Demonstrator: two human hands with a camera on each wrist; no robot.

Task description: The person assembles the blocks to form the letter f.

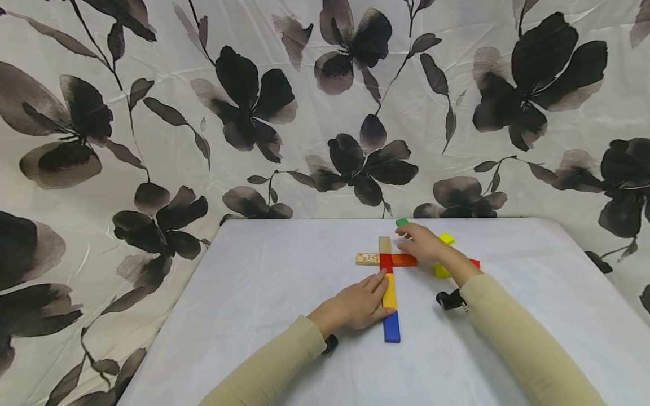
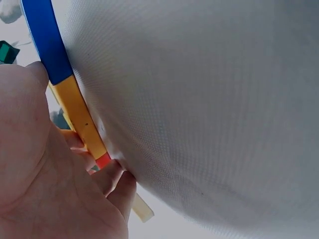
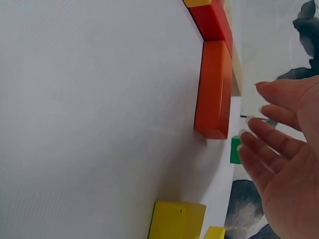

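Wooden blocks lie joined in a cross on the white table. A blue block (image 1: 391, 327) is nearest, then a yellow-orange block (image 1: 389, 293), a red block (image 1: 386, 263) and a plain wood block (image 1: 385, 245). A printed wood block (image 1: 368, 259) forms the left arm and an orange block (image 3: 213, 89) the right. My left hand (image 1: 357, 303) rests along the near column, thumb by the blue and yellow-orange joint, fingertips by the red block. Past the orange block, my right hand (image 1: 422, 243) hovers with loosely extended fingers, holding nothing. Just beyond its fingertips is a green block (image 1: 402, 222).
Right of the cross, partly behind the right forearm, are a yellow block (image 1: 442, 270), a smaller yellow block (image 1: 446, 238) and a red block (image 1: 474, 263). A floral cloth (image 1: 304, 113) hangs behind the table's far edge. Both wrists wear black cameras.
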